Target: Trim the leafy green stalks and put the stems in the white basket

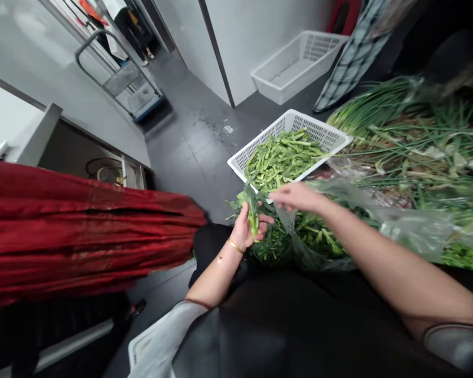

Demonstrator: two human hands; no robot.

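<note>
A leafy green stalk (253, 210), which looks like Chinese broccoli, rests in my left hand (244, 228), held by the thumb against the fingers, with its leaves pointing away from me. My right hand (297, 196) is a little to the right, at the near rim of a white slotted basket (341, 140). Its fingers are drawn together in a pinch and slightly blurred; what they hold, if anything, does not show. Cut green stalks (281, 157) fill much of the basket. Below my hands, more leafy greens (319, 233) lie in an opened clear plastic bag (294, 231).
Scallions (378, 107) and other greens are heaped at right. Another white basket (278, 89) stands by the wall, near a person's checkered clothing (350, 65). A red cloth (82, 231) hangs at left. A platform cart (150, 105) and people are farther back.
</note>
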